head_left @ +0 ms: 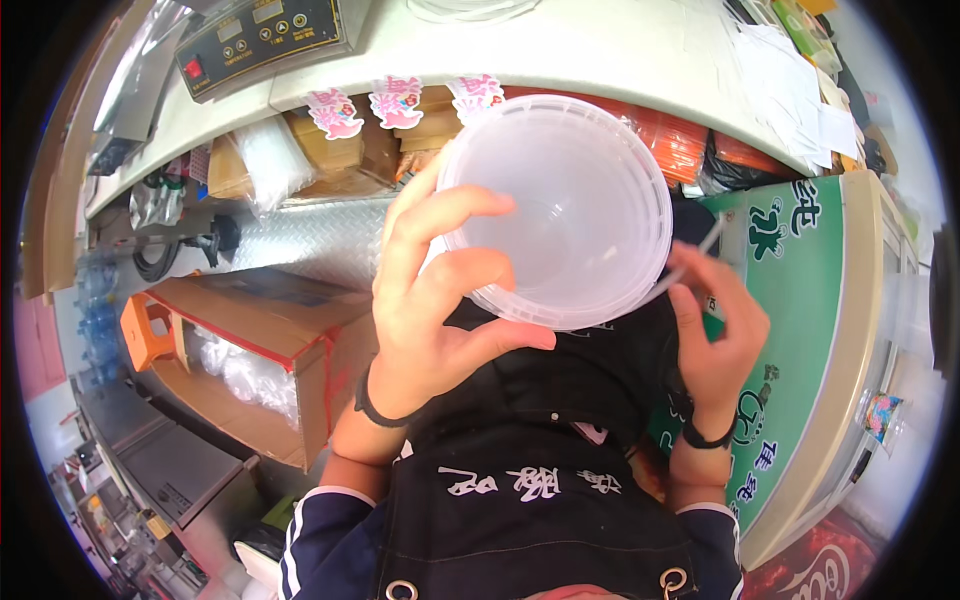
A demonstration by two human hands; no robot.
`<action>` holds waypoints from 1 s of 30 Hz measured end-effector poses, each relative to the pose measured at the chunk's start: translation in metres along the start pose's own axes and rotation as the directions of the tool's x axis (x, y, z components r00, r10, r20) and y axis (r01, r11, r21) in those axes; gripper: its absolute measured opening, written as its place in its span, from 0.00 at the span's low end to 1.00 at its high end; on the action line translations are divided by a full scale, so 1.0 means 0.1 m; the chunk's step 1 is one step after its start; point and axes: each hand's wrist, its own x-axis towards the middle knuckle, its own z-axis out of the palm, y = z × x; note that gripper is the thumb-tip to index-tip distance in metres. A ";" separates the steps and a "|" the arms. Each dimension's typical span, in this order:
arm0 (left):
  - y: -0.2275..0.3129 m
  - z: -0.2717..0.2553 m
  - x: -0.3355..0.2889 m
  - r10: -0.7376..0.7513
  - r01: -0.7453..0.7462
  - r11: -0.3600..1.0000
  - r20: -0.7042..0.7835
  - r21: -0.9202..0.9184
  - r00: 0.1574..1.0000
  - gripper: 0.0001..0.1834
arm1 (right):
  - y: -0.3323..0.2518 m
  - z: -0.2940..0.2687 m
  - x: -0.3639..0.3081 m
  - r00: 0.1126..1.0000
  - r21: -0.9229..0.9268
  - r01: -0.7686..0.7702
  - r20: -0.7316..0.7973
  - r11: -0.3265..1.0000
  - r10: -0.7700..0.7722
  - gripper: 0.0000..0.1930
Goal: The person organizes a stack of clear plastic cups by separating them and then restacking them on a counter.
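From afar, I see the left hand (420, 290) clamped on the clear tub (575, 205) by the counter's (610, 50) near edge, the right hand (722, 325) pinching a thin strip (712, 237), which I judge only partly free.

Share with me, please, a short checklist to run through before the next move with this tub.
1. Left hand on the translucent tub: ok, gripping it near the rim.
2. Right hand on the thin strip: cannot tell, blurred, so the hold is unclear.
3. Tub free of contents: ok, none visible.
4. Strip joined to the tub: cannot tell.
5. Sleeves away from the hands: ok, short.
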 end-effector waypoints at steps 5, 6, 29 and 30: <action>-0.04 0.14 -0.01 0.029 -0.029 1.000 -0.022 0.012 0.999 0.26 | 0.16 0.03 0.62 0.911 0.700 -0.303 0.013 0.647 0.413 0.13; -0.05 0.16 0.00 0.032 -0.032 0.999 -0.016 0.010 0.999 0.26 | 0.20 0.04 0.80 0.931 0.710 -0.228 -0.041 0.666 0.362 0.13; -0.08 0.33 0.00 0.079 -0.078 0.995 0.022 -0.060 0.997 0.23 | 0.09 0.03 1.29 0.887 0.249 -0.256 0.444 0.934 0.124 0.08; -0.08 0.34 0.00 0.079 -0.078 0.995 0.021 -0.062 0.997 0.23 | 0.09 0.04 1.27 0.915 0.277 -0.241 0.385 0.930 0.122 0.07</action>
